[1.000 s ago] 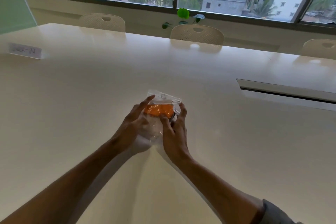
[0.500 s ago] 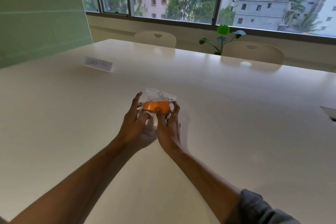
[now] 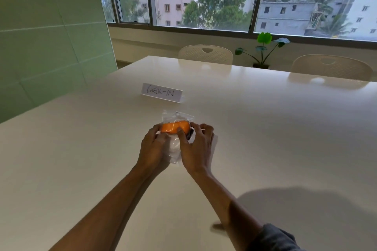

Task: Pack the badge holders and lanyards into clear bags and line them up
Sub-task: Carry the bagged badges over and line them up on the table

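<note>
A clear bag [image 3: 177, 116] with a rolled orange lanyard [image 3: 173, 126] inside lies on the white table [image 3: 81, 149], just in front of a white card reading CHECK-IN [image 3: 161, 92]. My left hand [image 3: 153, 149] grips the bag's left side. My right hand [image 3: 197, 149] grips its right side, thumb on the lanyard. A dark part shows in the bag by my right fingers. The bag's lower half is hidden between my hands.
Two white chairs [image 3: 206, 54] [image 3: 331, 66] stand at the table's far edge, with a potted plant [image 3: 263, 49] behind them under the windows. A green wall panel [image 3: 47, 36] rises at the left. The table's left edge runs close to it.
The view has swung left, bringing the CHECK-IN card close ahead. Both hands have carried the bag toward the card and keep hold of it.
</note>
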Motion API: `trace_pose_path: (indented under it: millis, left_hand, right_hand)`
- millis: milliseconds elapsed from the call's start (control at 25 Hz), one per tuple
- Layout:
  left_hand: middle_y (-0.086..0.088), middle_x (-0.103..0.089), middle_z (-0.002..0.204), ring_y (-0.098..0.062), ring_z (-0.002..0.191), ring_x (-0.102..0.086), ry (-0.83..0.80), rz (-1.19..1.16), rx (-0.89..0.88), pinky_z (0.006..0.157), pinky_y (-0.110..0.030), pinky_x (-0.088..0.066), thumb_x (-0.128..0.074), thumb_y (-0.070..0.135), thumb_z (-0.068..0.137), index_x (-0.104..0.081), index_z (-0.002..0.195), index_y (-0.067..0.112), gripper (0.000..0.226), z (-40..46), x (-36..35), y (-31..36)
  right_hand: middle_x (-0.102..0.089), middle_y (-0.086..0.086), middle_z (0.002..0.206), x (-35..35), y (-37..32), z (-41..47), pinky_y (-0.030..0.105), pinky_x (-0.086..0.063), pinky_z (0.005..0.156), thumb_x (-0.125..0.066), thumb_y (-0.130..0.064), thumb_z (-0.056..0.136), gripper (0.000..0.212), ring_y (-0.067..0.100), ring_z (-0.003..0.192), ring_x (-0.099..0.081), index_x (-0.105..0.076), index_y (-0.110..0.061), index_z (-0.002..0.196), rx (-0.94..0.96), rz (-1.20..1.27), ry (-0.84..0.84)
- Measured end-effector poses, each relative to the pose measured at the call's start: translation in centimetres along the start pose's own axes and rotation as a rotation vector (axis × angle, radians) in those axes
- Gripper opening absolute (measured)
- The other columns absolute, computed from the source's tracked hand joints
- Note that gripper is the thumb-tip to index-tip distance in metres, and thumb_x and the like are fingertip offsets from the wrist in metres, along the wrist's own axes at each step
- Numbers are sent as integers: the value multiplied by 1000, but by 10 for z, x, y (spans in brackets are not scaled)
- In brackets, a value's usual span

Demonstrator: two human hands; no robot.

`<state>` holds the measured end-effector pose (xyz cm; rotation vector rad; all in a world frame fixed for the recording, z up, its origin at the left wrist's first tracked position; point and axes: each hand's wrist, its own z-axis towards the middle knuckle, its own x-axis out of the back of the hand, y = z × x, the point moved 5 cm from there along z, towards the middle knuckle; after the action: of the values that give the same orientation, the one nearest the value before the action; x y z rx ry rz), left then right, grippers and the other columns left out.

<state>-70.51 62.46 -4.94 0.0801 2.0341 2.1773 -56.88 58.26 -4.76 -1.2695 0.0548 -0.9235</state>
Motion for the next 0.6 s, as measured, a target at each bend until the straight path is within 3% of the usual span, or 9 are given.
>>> trace_pose_path:
  millis: [120, 240, 320, 440, 600]
  left_hand:
    - [-15, -66, 107, -36, 105, -62, 33, -57, 35, 96, -55, -48, -53, 38, 81, -62, 114, 11, 43, 39, 34, -11]
    - [0, -64, 100, -13, 95, -62, 34, 73, -28, 79, -15, -52, -42, 12, 97, -60, 110, 13, 23, 66, 59, -9]
    - [8, -63, 97, 1, 85, -62, 33, 125, -93, 66, -5, -47, -43, -1, 94, -60, 107, 14, 26, 73, 72, -2]
    - [4, -68, 102, -12, 93, -64, 21, 167, -130, 66, -11, -49, -54, 1, 92, -65, 102, 21, 25, 90, 96, -14]
    - [-7, -68, 111, -25, 103, -62, -9, 108, -97, 77, -28, -50, -59, 2, 89, -67, 101, 27, 30, 105, 110, -19]
  right_hand:
    - [-39, -2, 123, -41, -10, 16, 37, -49, 96, -60, -51, 83, 41, 10, 109, -41, -58, -27, 117, 16, 47, 11]
    - [-41, -4, 123, -53, -12, 27, 21, -47, 87, -63, -50, 82, 37, 6, 103, -44, -58, -30, 113, 48, 115, 39]
    - [-58, -8, 109, -45, -1, 35, 15, -47, 70, -66, -44, 82, 26, 2, 85, -57, -58, -35, 105, -1, 214, 44]
    - [-69, -10, 81, -16, 27, 54, 31, -53, 66, -70, -34, 80, 20, 5, 70, -65, -62, -34, 98, -118, 210, 144]
    - [-74, 4, 87, 16, 51, 67, 33, -52, 79, -70, -30, 77, 24, 23, 86, -70, -70, -19, 99, -231, -12, 102]
